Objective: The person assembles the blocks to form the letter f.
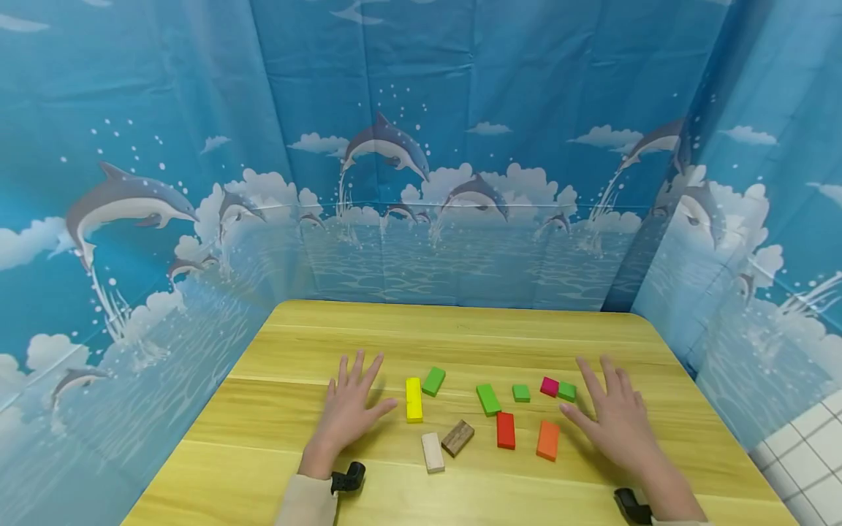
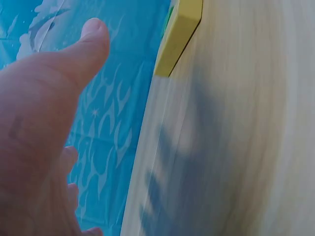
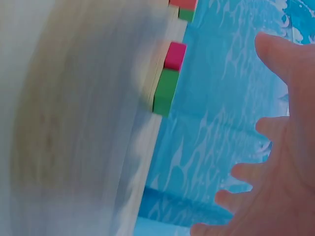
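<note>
My left hand [image 1: 349, 410] is spread over the left part of the table, holding nothing. Its thumb points toward a yellow block [image 1: 414, 400], with a green block [image 1: 433, 381] just beyond. On the right, my right hand [image 1: 617, 418] is also spread and holds nothing. Nearest to it are an orange block [image 1: 548, 440], a small green block [image 1: 566, 391] and a magenta block [image 1: 549, 386] lying end to end. Between the hands lie a red block [image 1: 506, 431], a longer green block [image 1: 489, 399], a small green block [image 1: 521, 393], a brown block [image 1: 457, 438] and a pale wood block [image 1: 433, 452].
The blocks lie on a yellow wood-grain table [image 1: 460, 332]. A blue dolphin-print curtain [image 1: 421, 248] hangs behind it and along both sides. White floor tiles [image 1: 812, 446] show at the lower right. Black wrist straps [image 1: 349, 477] sit at both wrists.
</note>
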`<state>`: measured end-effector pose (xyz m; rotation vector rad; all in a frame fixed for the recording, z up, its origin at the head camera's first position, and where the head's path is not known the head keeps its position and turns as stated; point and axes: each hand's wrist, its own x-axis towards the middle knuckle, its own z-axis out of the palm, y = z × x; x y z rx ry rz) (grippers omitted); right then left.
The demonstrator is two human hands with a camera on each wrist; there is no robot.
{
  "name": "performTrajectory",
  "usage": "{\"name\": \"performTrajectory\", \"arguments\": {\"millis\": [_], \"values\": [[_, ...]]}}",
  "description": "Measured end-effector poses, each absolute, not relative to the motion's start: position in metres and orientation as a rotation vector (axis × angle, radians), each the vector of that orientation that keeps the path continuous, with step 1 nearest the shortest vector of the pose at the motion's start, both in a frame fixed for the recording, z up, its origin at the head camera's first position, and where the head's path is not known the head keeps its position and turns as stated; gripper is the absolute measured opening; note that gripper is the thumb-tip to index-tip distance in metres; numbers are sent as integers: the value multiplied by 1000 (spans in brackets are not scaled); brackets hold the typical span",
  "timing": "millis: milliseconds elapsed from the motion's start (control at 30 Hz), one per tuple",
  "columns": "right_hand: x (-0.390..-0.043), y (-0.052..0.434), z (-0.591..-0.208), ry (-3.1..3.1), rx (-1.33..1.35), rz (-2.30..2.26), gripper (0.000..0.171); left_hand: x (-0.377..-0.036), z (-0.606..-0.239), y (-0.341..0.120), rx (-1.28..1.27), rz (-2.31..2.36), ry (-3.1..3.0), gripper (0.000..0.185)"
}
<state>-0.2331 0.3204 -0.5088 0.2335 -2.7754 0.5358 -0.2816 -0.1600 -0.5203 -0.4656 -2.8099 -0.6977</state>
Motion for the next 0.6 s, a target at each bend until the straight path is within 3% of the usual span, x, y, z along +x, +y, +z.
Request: {"name": "performTrajectory", "arguments": {"millis": [600], "values": [[-230,267,-510,-2708,449,635,92,-270,-517,-124,-722,-882,-2778,89]]}}
